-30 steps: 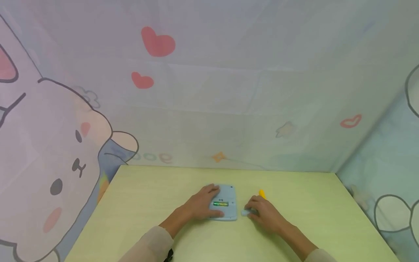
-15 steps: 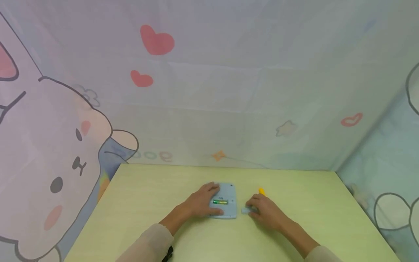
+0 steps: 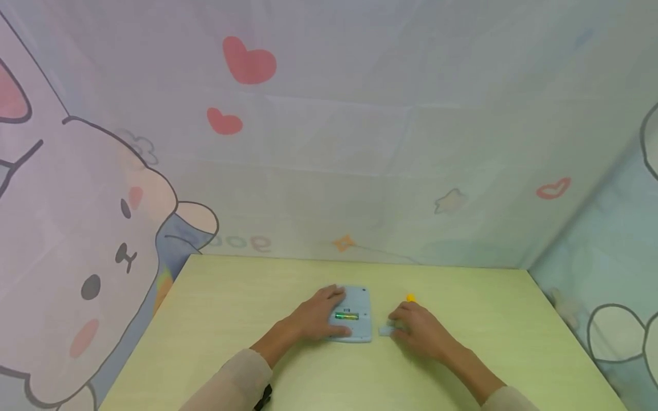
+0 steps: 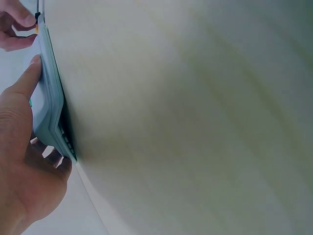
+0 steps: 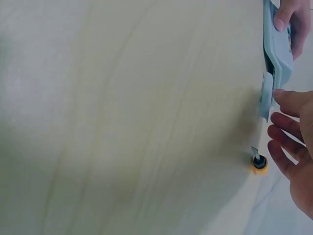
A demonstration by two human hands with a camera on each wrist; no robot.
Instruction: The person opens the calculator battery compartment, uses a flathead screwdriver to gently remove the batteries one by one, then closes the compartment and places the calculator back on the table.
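A light blue calculator [image 3: 360, 325] lies face down on the table, its battery bay uncovered and a green battery [image 3: 346, 316] inside. My left hand [image 3: 316, 317] holds it by its left side. The left wrist view shows the thumb on the calculator's back [image 4: 44, 105] and the fingers bent at its edge. Right of the calculator lies a small light blue battery cover [image 3: 385, 331]. My right hand [image 3: 418, 331] is at the cover, thumb tip against it and the other fingers loosely spread, as the right wrist view shows. The cover [image 5: 266, 95] is partly hidden in the head view.
Beyond my right hand lies a screwdriver with a yellow handle [image 3: 410, 298]; its metal tip [image 5: 255, 152] shows in the right wrist view. The pale yellow-green table [image 3: 257, 285] ends at a printed cloth backdrop [image 3: 329, 171].
My right hand has loosened its fingers around the battery cover and shifted slightly right. Less of the yellow handle shows. My left hand and the calculator stay in place.
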